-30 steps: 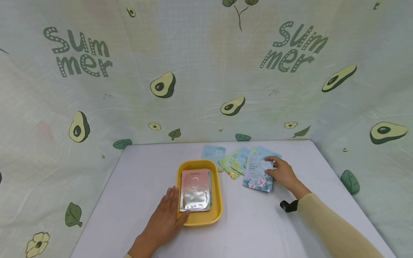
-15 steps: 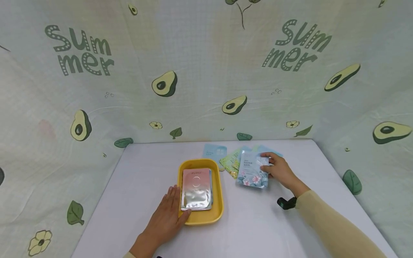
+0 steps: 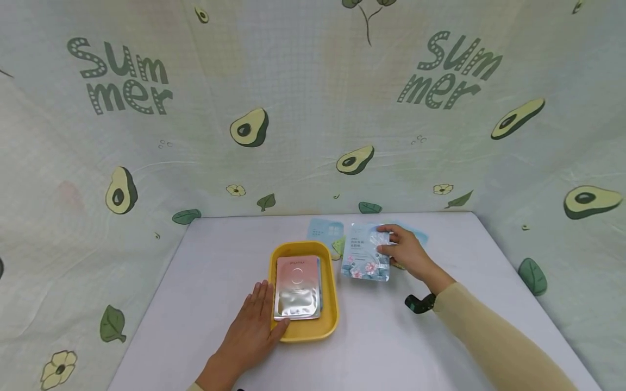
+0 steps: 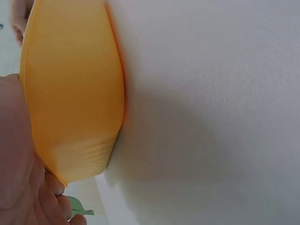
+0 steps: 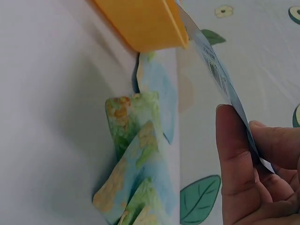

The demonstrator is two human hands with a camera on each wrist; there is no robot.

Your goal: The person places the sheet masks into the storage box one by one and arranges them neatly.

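Observation:
My right hand [image 3: 411,251] pinches a light-blue face mask sachet [image 3: 364,252] with pink flowers by its right edge. The right wrist view shows this sachet [image 5: 220,70] nearly edge-on, raised above the table between thumb and fingers. My left hand [image 3: 250,325] rests with straight fingers along the left rim of a yellow tray [image 3: 329,326], its thumb over the near left corner. A pink-and-silver sachet [image 3: 297,288] lies on top inside the tray, with a blue edge showing under it. The left wrist view shows the tray's outer wall [image 4: 75,84] beside the palm.
Behind the tray lies a pale-blue sachet [image 3: 324,231] on the white table [image 3: 195,293]. Several green and blue sachets overlap under the right hand, such as a green floral one [image 5: 133,112]. A patterned cloth [image 3: 303,81] hangs behind the table.
My right hand has lifted the light-blue face mask sachet off the pile and carried it left toward the tray. My left hand has stayed on the tray's rim.

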